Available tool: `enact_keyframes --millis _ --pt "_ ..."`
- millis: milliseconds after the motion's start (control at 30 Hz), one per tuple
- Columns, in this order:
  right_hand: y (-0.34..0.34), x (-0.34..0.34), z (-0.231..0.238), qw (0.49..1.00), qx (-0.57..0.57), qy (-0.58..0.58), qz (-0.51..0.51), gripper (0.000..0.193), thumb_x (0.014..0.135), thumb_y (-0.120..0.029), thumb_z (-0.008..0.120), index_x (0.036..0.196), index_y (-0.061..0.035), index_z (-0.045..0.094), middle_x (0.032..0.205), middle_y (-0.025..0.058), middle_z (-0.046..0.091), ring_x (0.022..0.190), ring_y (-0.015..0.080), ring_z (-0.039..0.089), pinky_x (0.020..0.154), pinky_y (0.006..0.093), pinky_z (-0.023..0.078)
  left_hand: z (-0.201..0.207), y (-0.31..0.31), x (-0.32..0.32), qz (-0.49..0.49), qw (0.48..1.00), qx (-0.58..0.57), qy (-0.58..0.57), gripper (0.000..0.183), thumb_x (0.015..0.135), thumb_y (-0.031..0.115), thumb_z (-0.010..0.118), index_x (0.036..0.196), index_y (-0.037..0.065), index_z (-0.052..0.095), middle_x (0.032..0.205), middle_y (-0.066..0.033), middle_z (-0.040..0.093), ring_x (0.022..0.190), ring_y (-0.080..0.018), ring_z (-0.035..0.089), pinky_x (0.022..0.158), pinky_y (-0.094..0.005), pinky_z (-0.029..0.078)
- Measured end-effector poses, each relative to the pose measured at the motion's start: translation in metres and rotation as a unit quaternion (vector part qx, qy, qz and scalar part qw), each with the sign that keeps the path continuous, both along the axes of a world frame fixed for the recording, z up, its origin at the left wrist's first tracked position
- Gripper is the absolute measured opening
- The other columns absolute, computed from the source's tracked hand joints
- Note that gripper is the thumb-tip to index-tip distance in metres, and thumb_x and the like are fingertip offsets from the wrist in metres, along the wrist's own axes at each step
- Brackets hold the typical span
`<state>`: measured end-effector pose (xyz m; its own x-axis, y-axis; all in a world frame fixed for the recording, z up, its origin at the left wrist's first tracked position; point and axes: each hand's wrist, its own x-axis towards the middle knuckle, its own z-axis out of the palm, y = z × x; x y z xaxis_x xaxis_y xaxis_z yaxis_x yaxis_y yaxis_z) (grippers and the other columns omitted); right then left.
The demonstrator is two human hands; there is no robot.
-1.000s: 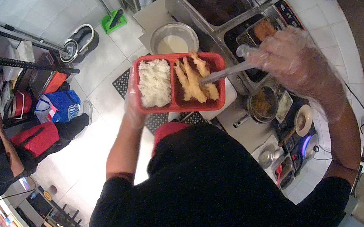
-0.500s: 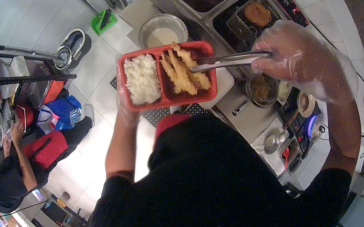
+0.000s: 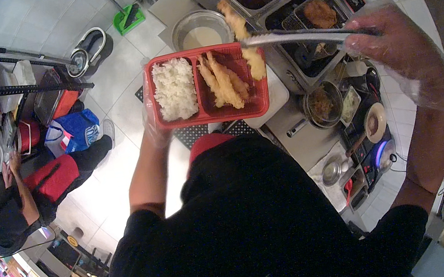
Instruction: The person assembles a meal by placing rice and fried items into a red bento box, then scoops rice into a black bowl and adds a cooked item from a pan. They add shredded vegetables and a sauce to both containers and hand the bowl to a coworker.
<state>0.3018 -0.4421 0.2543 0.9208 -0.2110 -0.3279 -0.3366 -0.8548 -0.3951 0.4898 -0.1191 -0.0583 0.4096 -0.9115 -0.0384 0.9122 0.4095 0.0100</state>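
Left hand: gloved, clasping the tray's end, underside hidden (image 3: 153, 125)
Red tray (image 3: 237, 115): raised; rice (image 3: 175, 90) left, fried pieces (image 3: 220, 85) right
Lifted piece (image 3: 255, 64): newly up from the right compartment; filling apparently unsettled
Right hand (image 3: 395, 33): closed round tongs (image 3: 299, 36), tips pinching it

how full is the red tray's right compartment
Partly full: fried pieces lie in the right compartment of the red tray, with bare red showing beside them; another piece is in the tongs.
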Motion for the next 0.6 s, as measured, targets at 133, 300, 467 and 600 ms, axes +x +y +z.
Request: enact_keyframes --millis 133,300,467,600 --pt "0.012 0.005 -0.013 0.994 -0.028 0.008 0.108 0.036 0.087 -0.035 0.073 0.094 -0.0002 0.074 0.082 0.0140 0.066 0.082 0.0286 0.063 0.075 0.0406 0.050 -0.014 0.003 0.000 0.013 0.999 0.027 -0.015 0.053 0.106 0.045 0.047 0.143 0.008 0.056 0.143 -0.0141 0.061 0.129 -0.0299 0.061 0.110 -0.0478 0.050" --pt "0.036 -0.001 -0.025 0.995 -0.036 -0.063 0.063 0.036 0.088 -0.038 0.070 0.089 -0.0025 0.073 0.091 0.0169 0.067 0.088 0.0373 0.064 0.078 0.0454 0.050 -0.023 0.009 -0.001 0.083 0.959 0.193 -0.191 0.052 0.107 0.044 0.047 0.143 0.008 0.055 0.144 -0.0125 0.060 0.131 -0.0287 0.059 0.113 -0.0471 0.047" --pt "0.012 -0.003 -0.014 0.974 -0.151 -0.023 0.166 0.038 0.086 -0.030 0.081 0.108 -0.0018 0.071 0.102 0.0112 0.066 0.094 0.0281 0.065 0.087 0.0397 0.052 -0.021 0.010 0.000 0.087 0.967 0.158 -0.181 0.053 0.106 0.046 0.049 0.143 0.009 0.055 0.143 -0.0112 0.061 0.131 -0.0268 0.059 0.116 -0.0440 0.044" --pt "-0.023 -0.032 0.015 0.992 -0.107 -0.009 -0.064 0.037 0.089 -0.032 0.079 0.109 -0.0013 0.071 0.104 0.0120 0.067 0.096 0.0268 0.065 0.087 0.0395 0.053 -0.017 0.008 -0.001 0.071 0.993 0.048 -0.077 0.054 0.105 0.048 0.051 0.142 0.010 0.056 0.144 -0.0106 0.061 0.132 -0.0262 0.058 0.118 -0.0437 0.042"
